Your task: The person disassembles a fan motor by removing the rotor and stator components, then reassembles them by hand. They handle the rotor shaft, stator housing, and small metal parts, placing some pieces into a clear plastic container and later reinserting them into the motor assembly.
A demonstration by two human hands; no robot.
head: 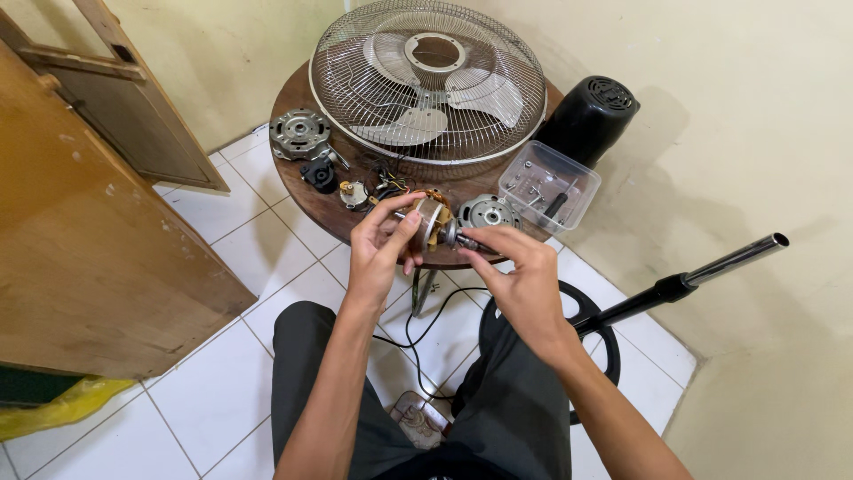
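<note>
far left: wooden cabinet (80,231) filling that side, with a yellow plastic bag (53,409) poking out from under it on the white tiled floor (222,373). leaning on the wall behind it, a wooden frame (133,107).

next over, a round wooden table (298,191) crowded with fan bits. on its left edge a grey metal motor housing (300,133), just beside it a small black part (320,173), then a little round piece (355,194) and a tangle of wires (386,182). taking up most of the back of the table, a wire fan guard (426,80) lying flat with the blades (418,124) visible through it.

front edge of the table, in the middle – left hand (382,249) wrapped around a fan motor (431,222), fingers curled over the top, copper windings showing. right hand (515,271) close up against it, fingertips pinched on the motor's shaft end (466,240). both hands clamped on the same motor, nearly touching, held just above the table edge. right behind them on the table, a second round metal motor cover (487,212).

further right, a clear plastic box (549,185) with small screws inside and a screwdriver laid across it, and behind that a black plastic motor cover (588,116) against the wall.

down on the floor – black power cord (418,333) trailing between the knees, black round fan base (595,356), and a stand pole (711,267) angling up to the right, black lower part, shiny metal tip.
</note>
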